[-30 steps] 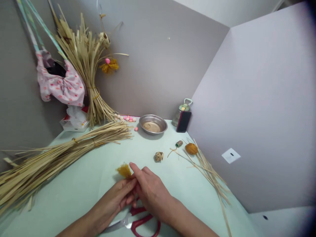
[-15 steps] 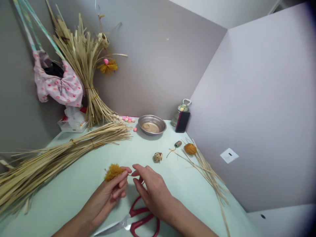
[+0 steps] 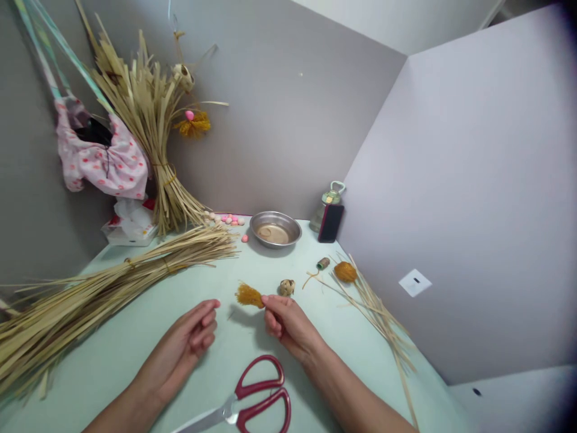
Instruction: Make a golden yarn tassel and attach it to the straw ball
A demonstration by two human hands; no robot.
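Mustard-yellow tassel (image 3: 248,294), pinched by its narrow bound end, hangs just above the counter (image 3: 112,343) with its loose fringe fanned toward ten o'clock. It should handle as something very light and soft, hardly slippery, its strands easily crushed or splayed; the gathered neck at its four o'clock end looks the firmest place to take hold.

The right hand (image 3: 292,328) has it there, thumb and forefinger closed narrowly on the neck, the remaining fingers curled beneath the palm. Its forearm enters from five o'clock and the hand points toward ten or eleven.

At the tassel's eight o'clock, well apart from it, the left hand (image 3: 192,337) comes in from seven with fingers half-curled and slack; nothing shows between them.

Red-handled scissors (image 3: 259,391) lie at six o'clock from the tassel, between the forearms. A woven ball (image 3: 287,287) sits just beside the right hand at its twelve.
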